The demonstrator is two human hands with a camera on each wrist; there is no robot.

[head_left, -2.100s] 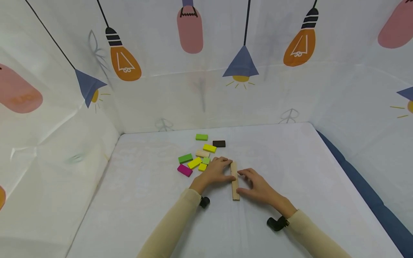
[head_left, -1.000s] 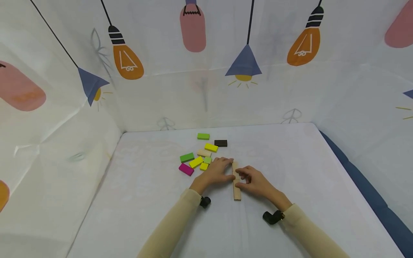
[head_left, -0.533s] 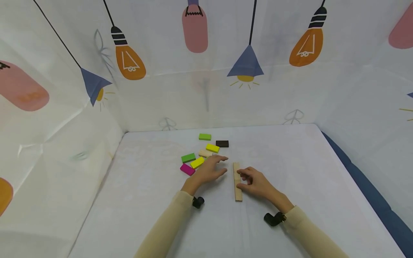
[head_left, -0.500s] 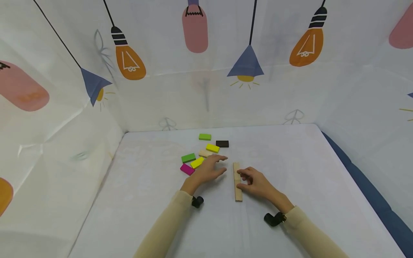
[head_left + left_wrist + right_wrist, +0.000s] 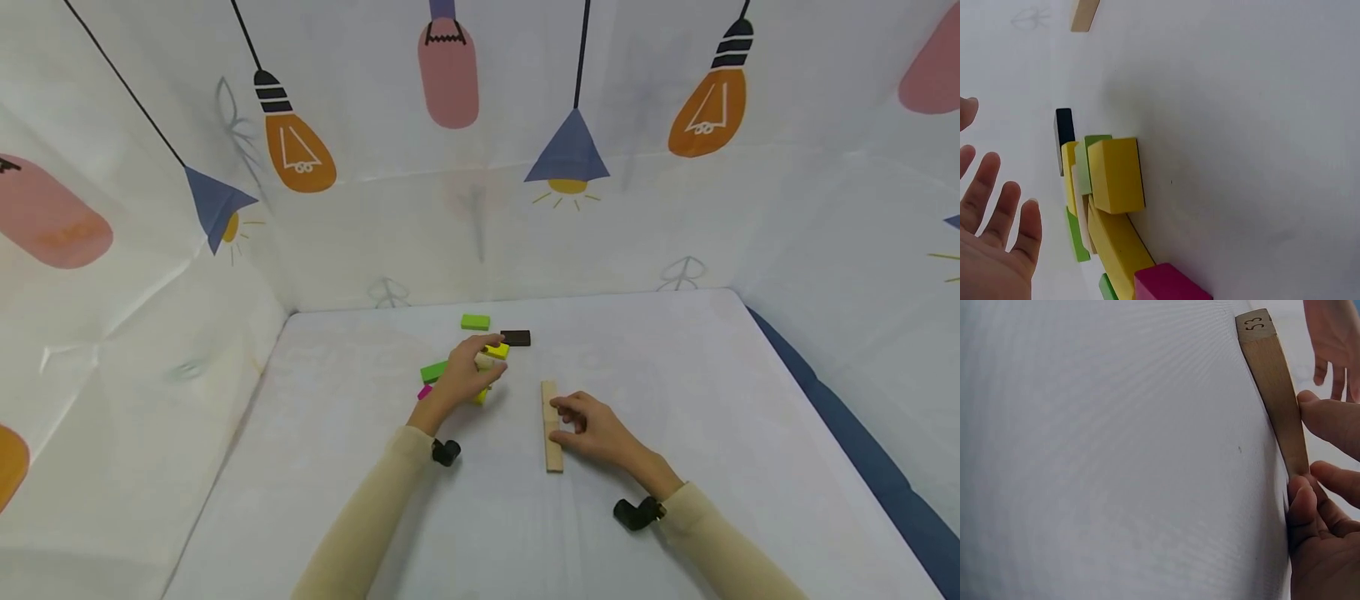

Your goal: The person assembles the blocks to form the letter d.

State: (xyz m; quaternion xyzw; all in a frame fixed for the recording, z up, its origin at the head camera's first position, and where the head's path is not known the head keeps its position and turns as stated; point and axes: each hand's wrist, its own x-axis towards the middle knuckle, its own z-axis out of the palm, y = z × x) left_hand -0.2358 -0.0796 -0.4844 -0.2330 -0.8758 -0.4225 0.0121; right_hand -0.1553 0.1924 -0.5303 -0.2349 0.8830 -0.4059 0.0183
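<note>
My left hand (image 5: pixel 459 379), fingers spread and holding nothing, hovers over a cluster of small coloured blocks and hides part of it. Around it show a yellow block (image 5: pixel 498 352), a green block (image 5: pixel 433 372) and a dark block (image 5: pixel 515 337). In the left wrist view a short yellow block (image 5: pixel 1119 175) and a magenta block (image 5: pixel 1169 284) lie clear of the fingers. Two plain wooden blocks lie end to end, the far block (image 5: pixel 549 390) and the near block (image 5: pixel 554 457). My right hand (image 5: pixel 596 429) touches this row with thumb and fingertips from the right; "53" marks one block end (image 5: pixel 1256 324).
A light-green block (image 5: pixel 475 322) lies farthest back on the white table (image 5: pixel 660 358). Behind the table hangs a white sheet (image 5: pixel 480 225) printed with lamps and bulbs. Both wrists carry small black cameras, such as the right camera (image 5: pixel 636 514).
My left hand has let go of the wooden row and moved left over the coloured blocks. The right hand came in against the row and stays there. The wooden blocks lie in place.
</note>
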